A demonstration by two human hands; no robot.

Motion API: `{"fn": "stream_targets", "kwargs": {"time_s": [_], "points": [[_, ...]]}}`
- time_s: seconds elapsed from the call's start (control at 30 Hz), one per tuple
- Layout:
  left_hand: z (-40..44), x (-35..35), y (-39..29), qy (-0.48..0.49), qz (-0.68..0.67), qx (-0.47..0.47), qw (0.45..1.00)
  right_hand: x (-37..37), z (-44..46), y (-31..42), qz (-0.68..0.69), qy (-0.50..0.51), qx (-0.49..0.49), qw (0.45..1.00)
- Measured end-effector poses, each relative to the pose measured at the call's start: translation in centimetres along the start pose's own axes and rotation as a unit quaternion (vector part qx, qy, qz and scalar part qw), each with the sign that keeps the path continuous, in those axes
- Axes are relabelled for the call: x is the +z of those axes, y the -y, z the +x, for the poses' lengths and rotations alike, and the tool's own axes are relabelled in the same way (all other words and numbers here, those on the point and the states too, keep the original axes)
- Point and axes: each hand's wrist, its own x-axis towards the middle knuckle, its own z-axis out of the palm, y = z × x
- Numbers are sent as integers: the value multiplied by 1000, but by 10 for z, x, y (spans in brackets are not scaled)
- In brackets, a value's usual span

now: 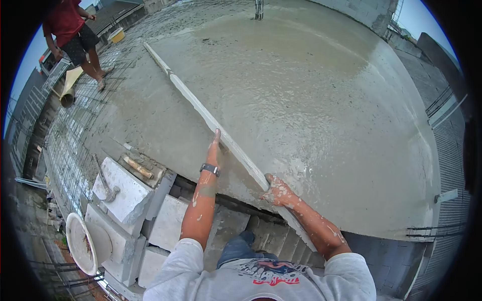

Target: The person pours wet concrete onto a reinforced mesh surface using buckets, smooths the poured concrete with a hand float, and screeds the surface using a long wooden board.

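Observation:
A long pale straightedge board (198, 106) lies diagonally over the wet grey concrete (301, 100), its near end reaching back past the slab edge beside my body. My right hand (277, 191), spattered with concrete, is wrapped round the board near the slab's front edge. Farther along, my left hand (215, 143) is at the board's left side, its fingers pointing forward; its grip is mostly hidden by the hand's own back. A dark watch is on my left wrist.
Pale blocks (120, 193) stand at the lower left, with a hammer (106, 183) and a wooden-handled tool (138, 167). Beside them is a white bucket (103, 243). A person (75, 40) stands on rebar mesh at the upper left. Steps descend below the slab edge.

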Motion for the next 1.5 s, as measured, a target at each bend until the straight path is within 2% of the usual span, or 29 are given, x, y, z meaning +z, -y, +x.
{"fn": "stream_targets", "kwargs": {"time_s": [0.07, 0.1, 0.2, 0.3, 0.43, 0.53, 0.6, 0.67, 0.73, 0.9, 1.0, 1.17, 1.37, 1.5], "points": [[-34, 52, 15, 16, -214, -34, 976, 10, -35, -10, 27, 12, 22, 999], [-17, 29, 38, 75, -179, 14, 981, 13, -54, -14, 39, 18, 34, 998], [-83, 43, 65, -16, -91, 17, 996, 20, -117, -14, 73, 44, 73, 994], [-142, 43, 80, -14, -69, -10, 997, 58, -162, -38, 138, 62, 58, 987], [-188, 45, 112, -25, -4, 10, 1000, 102, -224, -58, 136, -18, 20, 990], [-217, 63, 150, -57, 62, 38, 996, 135, -305, -86, -6, -181, 6, 983], [-223, 73, 178, -69, 95, 63, 991, 169, -382, -109, 0, -228, 131, 965], [-254, 77, 199, -26, 114, 41, 992, 213, -452, -144, -14, -113, 313, 943], [-297, 79, 228, -30, 152, 40, 987, 259, -491, -156, -66, -195, 325, 923], [-367, 61, 292, 57, 180, -9, 982, 343, -564, -153, -1, -263, 351, 899], [-389, 50, 326, 94, 187, -36, 977, 386, -593, -139, 27, -270, 389, 881], [-399, 45, 366, 118, 228, -58, 965, 418, -604, -126, 52, -268, 446, 853], [-371, 63, 386, 122, 243, -99, 957, 406, -583, -123, 44, -258, 475, 840], [-357, 79, 390, 91, 249, -83, 961, 384, -573, -135, 61, -223, 479, 847]]}}
